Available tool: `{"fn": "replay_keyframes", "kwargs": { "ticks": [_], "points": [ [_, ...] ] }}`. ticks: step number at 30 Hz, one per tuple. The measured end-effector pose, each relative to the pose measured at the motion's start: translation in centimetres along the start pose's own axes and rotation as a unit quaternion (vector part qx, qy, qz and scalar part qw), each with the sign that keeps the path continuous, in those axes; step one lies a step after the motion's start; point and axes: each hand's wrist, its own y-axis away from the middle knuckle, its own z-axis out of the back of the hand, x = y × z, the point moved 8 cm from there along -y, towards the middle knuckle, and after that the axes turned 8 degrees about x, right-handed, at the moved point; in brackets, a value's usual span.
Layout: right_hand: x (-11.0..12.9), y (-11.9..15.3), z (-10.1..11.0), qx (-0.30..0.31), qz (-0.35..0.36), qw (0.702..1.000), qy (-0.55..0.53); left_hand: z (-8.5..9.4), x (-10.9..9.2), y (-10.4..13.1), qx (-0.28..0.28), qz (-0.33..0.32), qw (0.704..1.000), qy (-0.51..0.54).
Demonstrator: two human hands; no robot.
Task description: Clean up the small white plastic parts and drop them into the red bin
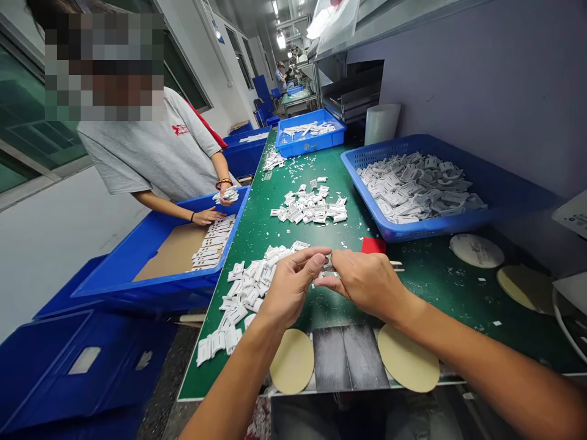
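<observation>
My left hand [293, 284] is closed in a pinch on a small white plastic part [327, 274], mostly hidden by the fingers. Close against it, my right hand [369, 281] is wrapped round a slim tool [397, 266]; two thin pale ends stick out behind the fist, and its kind is unclear. Both hands are above the green tabletop [321, 311]. To the left of my left hand lies a loose pile of white plastic parts [252, 284]. Farther up the table is a second pile of such parts [312, 206].
A blue basket [389, 229] full of white parts stands right; a blue bin [312, 146] is at the back. Sanding discs [292, 360] and a dark abrasive sheet [351, 357] line the front edge. At left, a co-worker [151, 159] lays parts in a blue crate [151, 281].
</observation>
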Motion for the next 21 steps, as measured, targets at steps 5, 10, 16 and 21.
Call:
{"fn": "replay_keyframes", "kwargs": {
  "ticks": [5, 10, 16, 21],
  "points": [
    [0.11, 0.16, -0.06, -0.011, -0.003, 0.999, 0.036, 0.44, 0.17, -0.05, -0.009, -0.003, 1.0, -0.025],
    [0.28, 0.23, 0.18, -0.027, -0.002, 0.998, 0.051, 0.64, 0.34, -0.14, -0.013, -0.003, 0.999, -0.035],
    [0.41, 0.16, 0.41, -0.037, -0.004, 0.998, 0.052, 0.54, 0.17, -0.08, -0.014, -0.004, 0.999, -0.036],
    [0.43, 0.15, 0.46, -0.036, -0.009, 0.998, 0.059, 0.39, 0.24, -0.06, -0.005, 0.002, 0.999, -0.036]
  ]
}}
